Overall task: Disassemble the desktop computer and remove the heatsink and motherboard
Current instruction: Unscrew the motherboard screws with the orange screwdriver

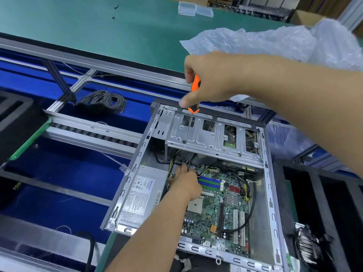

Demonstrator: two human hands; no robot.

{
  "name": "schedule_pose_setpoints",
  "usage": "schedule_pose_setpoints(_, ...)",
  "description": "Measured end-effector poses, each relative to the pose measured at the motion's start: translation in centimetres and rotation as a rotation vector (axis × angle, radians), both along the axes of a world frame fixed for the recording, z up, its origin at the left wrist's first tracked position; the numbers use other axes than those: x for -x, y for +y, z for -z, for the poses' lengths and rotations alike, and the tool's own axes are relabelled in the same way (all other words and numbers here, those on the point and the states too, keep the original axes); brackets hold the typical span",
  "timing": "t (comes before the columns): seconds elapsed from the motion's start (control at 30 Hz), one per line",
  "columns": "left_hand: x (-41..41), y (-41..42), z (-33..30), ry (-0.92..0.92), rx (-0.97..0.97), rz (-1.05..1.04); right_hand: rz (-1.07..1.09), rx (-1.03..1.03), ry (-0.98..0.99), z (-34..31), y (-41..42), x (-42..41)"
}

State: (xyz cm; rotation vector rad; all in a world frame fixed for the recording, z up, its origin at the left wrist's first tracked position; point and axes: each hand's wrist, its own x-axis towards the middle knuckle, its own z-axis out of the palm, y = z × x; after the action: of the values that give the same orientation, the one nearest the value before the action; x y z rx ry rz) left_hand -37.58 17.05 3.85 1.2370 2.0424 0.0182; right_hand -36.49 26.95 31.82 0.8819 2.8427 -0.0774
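An open desktop case (135, 163) lies on its side with the green motherboard (222, 205) exposed and its bare CPU socket (194, 207) showing. My right hand (214, 79) grips an orange screwdriver (194, 95) upright; its shaft passes through a hole in the silver drive cage (212, 138). My left hand (185, 182) reaches into the case under the cage near the yellow-black cables (208, 170); its fingertips are hidden, so a grip cannot be told. A finned heatsink (308, 244) lies outside the case at the right, blurred.
A silver power supply (143, 191) fills the case's left side. Bubble wrap (275, 44) lies on the green bench behind. A coil of grey wire (104, 102) sits at left by a roller conveyor rail (88, 132). Clear plastic boxes (194, 8) stand far back.
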Motion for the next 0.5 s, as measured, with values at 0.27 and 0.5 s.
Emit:
schedule_pose_setpoints(0.27,-0.04,-0.02,-0.20,0.000,0.006,-0.002,-0.075,-0.067,0.007,0.40,-0.09,0.07)
schedule_pose_setpoints(0.5,-0.05,-0.08,-0.35,-0.002,0.008,0.002,-0.075,-0.199,-0.025,0.61,-0.17,0.04)
